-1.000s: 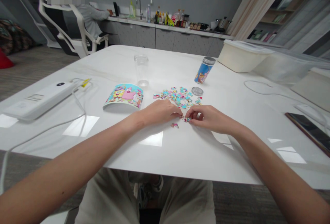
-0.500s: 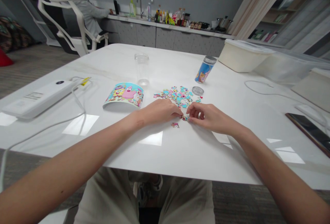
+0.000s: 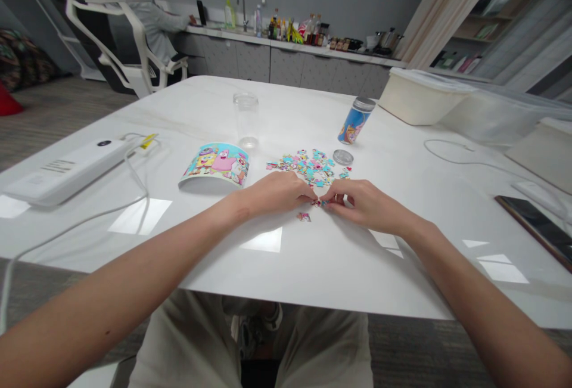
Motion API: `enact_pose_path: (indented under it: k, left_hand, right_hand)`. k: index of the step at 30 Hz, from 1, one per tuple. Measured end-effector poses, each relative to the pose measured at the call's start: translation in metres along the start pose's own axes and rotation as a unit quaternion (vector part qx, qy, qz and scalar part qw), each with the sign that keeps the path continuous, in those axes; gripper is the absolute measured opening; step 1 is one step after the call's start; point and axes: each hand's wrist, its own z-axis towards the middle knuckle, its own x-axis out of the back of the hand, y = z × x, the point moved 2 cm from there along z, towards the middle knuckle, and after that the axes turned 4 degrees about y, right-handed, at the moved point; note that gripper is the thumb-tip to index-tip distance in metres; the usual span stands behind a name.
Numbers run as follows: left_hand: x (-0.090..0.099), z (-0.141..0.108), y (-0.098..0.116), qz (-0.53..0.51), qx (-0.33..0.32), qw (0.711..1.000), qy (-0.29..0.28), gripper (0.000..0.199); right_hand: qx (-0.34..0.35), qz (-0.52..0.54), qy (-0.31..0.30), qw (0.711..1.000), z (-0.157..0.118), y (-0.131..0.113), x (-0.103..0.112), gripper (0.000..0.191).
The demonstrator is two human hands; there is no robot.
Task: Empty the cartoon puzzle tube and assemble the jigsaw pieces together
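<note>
My left hand (image 3: 286, 191) and my right hand (image 3: 355, 200) meet fingertip to fingertip low over the white table. Both are closed on small jigsaw puzzle pieces (image 3: 317, 202), which the fingers partly cover. A single puzzle piece (image 3: 304, 217) lies just in front of them. Beyond the hands spreads a loose pile of puzzle pieces (image 3: 308, 164) in turquoise, pink and yellow. To the left stands a curved picture card (image 3: 217, 164) with cartoon figures. A round silver lid (image 3: 343, 157) lies at the right of the pile.
A clear plastic jar (image 3: 247, 123) and a blue cartoon canister (image 3: 356, 121) stand farther back. A white power strip (image 3: 67, 167) with cables lies left, a phone (image 3: 536, 230) right. Pale storage boxes (image 3: 422, 99) line the right side. A person (image 3: 156, 27) sits at the far counter.
My right thumb and forefinger have closed together and moved slightly left, against my left fingertips. The left hand has hardly moved.
</note>
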Motion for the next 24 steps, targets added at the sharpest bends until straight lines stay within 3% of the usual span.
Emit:
enact_pose_path:
  k: [14,24]
  left_hand:
    - [-0.002,0.000,-0.001,0.020,-0.001,1.000,0.001,0.030]
    - [-0.002,0.000,-0.001,0.016,-0.004,1.000,-0.010,0.032]
  right_hand:
    - [0.026,-0.053,-0.014,0.998,0.001,-0.003,-0.006,0.018]
    - [0.007,-0.129,0.015,0.992,-0.002,-0.013,-0.010,0.027]
